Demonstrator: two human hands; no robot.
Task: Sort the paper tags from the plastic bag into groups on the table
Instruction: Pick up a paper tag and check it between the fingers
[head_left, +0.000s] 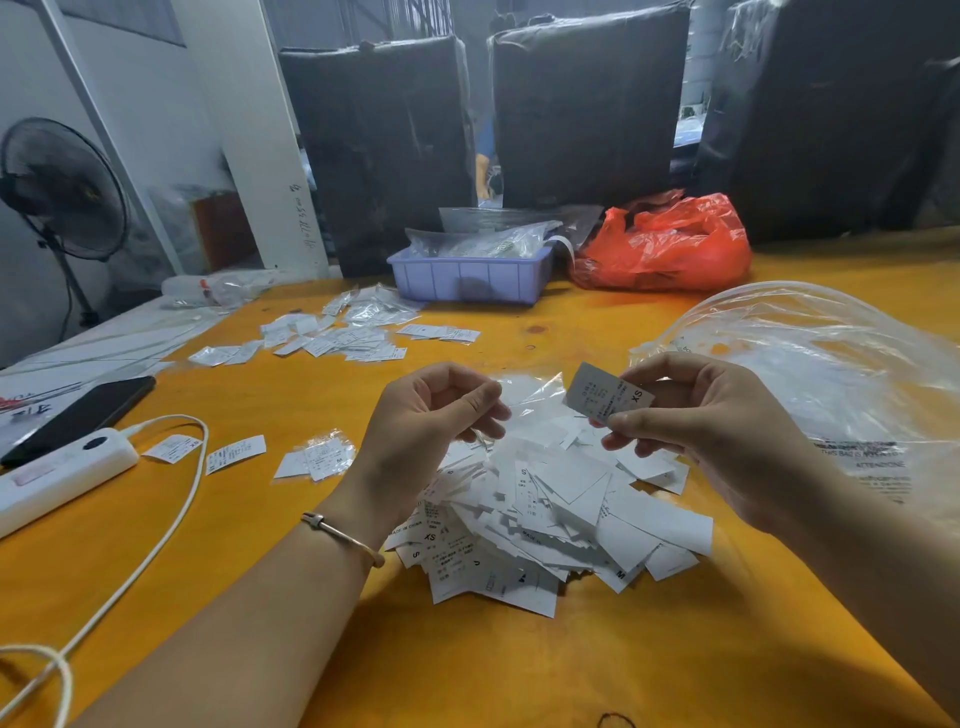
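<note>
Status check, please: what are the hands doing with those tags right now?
Right hand pinches XS tag. Left hand curled, grip unclear. Unsorted pile below; clear bag to the right. Nothing blocking.

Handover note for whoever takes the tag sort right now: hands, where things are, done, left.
Right hand: pinches one paper tag marked XS, held above the pile.
Left hand: fingers curled over the pile; whether it holds anything, I cannot tell.
Unsorted pile of tags: on the orange table, in front of the person.
Clear plastic bag: lies open at right.
Done: small groups laid out at left, an XS tag, another tag, an M group; more tags farther back.
Left: place the held tag, likely with the XS one, then work through the pile.
</note>
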